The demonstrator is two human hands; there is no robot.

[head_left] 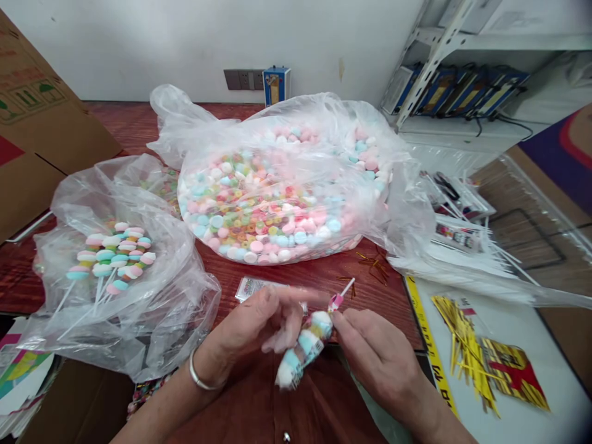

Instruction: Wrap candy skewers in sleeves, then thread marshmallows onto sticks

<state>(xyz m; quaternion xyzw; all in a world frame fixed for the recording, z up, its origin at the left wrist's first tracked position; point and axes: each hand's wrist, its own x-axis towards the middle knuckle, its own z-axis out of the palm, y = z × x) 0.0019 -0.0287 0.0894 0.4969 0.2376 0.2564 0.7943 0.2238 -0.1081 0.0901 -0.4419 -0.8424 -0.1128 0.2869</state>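
Observation:
My left hand is closed around a candy skewer, a white stick threaded with pastel marshmallow pieces inside a clear wrapper. My right hand pinches the wrapper's neck near the stick, which points up and away. Both hands hover above the red wooden table near its front edge. A silver bracelet circles my left wrist. The fingers of the left hand are slightly blurred.
A large clear bag of loose pastel candies lies at the table's centre. A second bag at the left holds finished skewers. Gold twist ties and printed wrappers lie at the right. Cardboard boxes stand at left, shelving at back right.

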